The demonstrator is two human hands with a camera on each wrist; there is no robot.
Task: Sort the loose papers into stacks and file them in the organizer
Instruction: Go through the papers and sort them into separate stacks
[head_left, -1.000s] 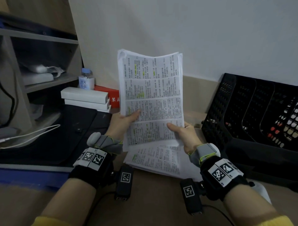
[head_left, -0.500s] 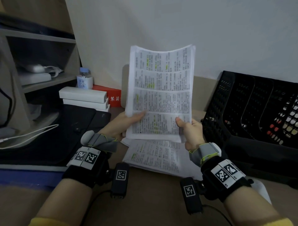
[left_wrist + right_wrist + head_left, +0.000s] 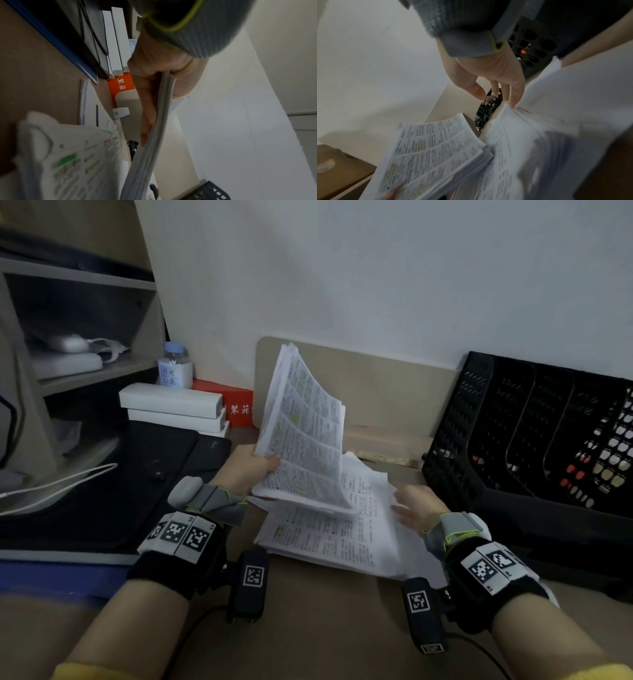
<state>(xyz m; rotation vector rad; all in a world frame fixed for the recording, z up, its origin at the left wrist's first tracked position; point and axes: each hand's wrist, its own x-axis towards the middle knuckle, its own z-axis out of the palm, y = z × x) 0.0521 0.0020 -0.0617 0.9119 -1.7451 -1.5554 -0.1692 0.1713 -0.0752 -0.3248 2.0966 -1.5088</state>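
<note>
One thin sheaf (image 3: 303,436) of white sheets, dense with small print and green highlighting, curves tilted above the desk, its lower corner pinched in the left hand (image 3: 245,469). The right hand (image 3: 416,506), fingers loose and spread, rests on the pile (image 3: 342,529) lying beneath. A black perforated plastic organizer (image 3: 534,440) stands right. A red box (image 3: 236,405) behind shows "装箱".

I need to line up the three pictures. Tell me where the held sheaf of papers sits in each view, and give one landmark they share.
Head: the sheaf is at centre, tilted, gripped by the left hand.
Left wrist: the sheaf runs edge-on from centre to the bottom, pinched by the left hand.
Right wrist: the sheaf is lower left, print facing up.
Shared landmark: the black organizer.
</note>
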